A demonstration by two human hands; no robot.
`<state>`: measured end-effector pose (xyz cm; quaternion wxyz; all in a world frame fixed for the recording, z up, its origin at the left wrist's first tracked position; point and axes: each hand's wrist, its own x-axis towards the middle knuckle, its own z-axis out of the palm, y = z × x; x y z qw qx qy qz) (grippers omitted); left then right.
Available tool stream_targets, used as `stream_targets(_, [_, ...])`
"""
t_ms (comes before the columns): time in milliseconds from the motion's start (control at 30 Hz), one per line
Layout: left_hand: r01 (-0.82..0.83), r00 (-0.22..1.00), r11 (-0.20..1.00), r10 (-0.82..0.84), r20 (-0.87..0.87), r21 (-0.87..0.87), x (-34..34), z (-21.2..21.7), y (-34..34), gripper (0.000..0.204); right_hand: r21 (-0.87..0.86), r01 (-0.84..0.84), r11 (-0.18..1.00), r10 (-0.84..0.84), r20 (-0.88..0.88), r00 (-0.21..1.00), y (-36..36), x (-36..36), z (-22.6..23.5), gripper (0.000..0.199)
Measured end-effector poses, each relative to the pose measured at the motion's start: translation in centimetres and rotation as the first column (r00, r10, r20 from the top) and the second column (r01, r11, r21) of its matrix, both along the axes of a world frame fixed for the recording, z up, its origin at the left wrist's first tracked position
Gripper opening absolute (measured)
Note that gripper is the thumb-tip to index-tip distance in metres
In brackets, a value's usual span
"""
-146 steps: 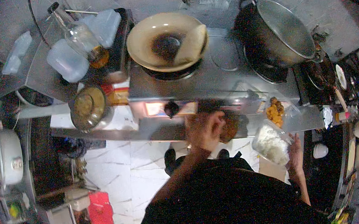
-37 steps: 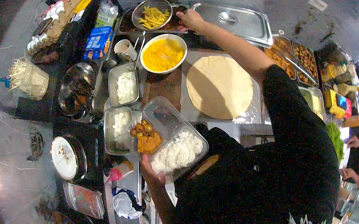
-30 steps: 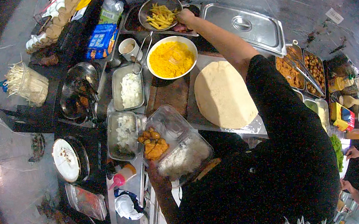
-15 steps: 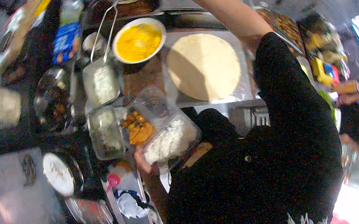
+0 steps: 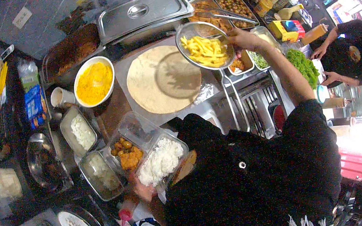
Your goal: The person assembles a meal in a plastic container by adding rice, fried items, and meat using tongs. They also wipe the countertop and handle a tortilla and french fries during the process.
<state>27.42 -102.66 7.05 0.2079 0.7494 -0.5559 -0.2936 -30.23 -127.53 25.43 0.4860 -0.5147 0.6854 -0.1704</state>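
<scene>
My right hand (image 5: pixel 241 40) grips the rim of a metal strainer (image 5: pixel 186 57) full of French fries (image 5: pixel 204 51). It is held above a large round flatbread (image 5: pixel 152 79), casting a shadow on it; the strainer's long wire handle (image 5: pixel 234 100) points toward my body. My left hand (image 5: pixel 143 188), slightly blurred, is closed around the near edge of a clear plastic takeaway container (image 5: pixel 138 124) with its lid open. Inside are white rice (image 5: pixel 162 161), an orange filling (image 5: pixel 130 159) and small round brown pieces (image 5: pixel 121 146).
Left of the flatbread stands a white bowl of yellow food (image 5: pixel 94 81). Two tubs, one with white crumbles (image 5: pixel 82 133), sit nearer. A lidded steel pan (image 5: pixel 141 10) and filled trays (image 5: pixel 234 7) line the back. Lettuce (image 5: pixel 301 68) lies right, near another person (image 5: pixel 351 50).
My right hand has brought the strainer of fries from the far left to the right, over the flatbread's right side. My view has turned; my left hand stays at the container.
</scene>
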Motion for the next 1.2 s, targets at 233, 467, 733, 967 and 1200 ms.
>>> stream_targets(233, [-0.196, 0.873, 0.97, 0.104, -0.477, -0.146, 1.1, -5.6, -0.2, 0.082, -0.086, 0.221, 0.972, -0.227, -0.076, 0.971, -2.1, -5.8, -9.2, 0.031])
stream_targets(467, [-0.095, 0.926, 0.94, -0.037, -0.376, -0.327, 1.0, -5.7, -0.8, 0.071, -0.051, 0.284, 0.957, -0.271, 0.186, 0.944, -3.1, -1.5, -7.2, 0.034])
stream_targets(733, [-0.527, 0.231, 0.774, 0.528, -0.817, 0.351, -4.4, 6.8, -5.0, 0.062, -0.398, -0.134, 0.907, -0.294, -0.83, 0.475, -7.5, -10.2, -9.6, 0.03])
stream_targets(967, [-0.457, 0.849, 0.881, 0.389, -0.358, -0.125, -4.6, 8.9, -2.0, 0.059, -0.092, -0.133, 0.987, -0.053, -0.962, 0.269, -13.4, -20.5, -16.1, 0.038])
stream_targets(1200, [-0.703, 0.233, 0.632, 0.638, -0.734, 0.326, -7.1, 16.9, -11.6, 0.056, -0.109, -0.392, 0.914, -0.108, -0.994, 0.024, -15.9, -31.4, -16.6, 0.06])
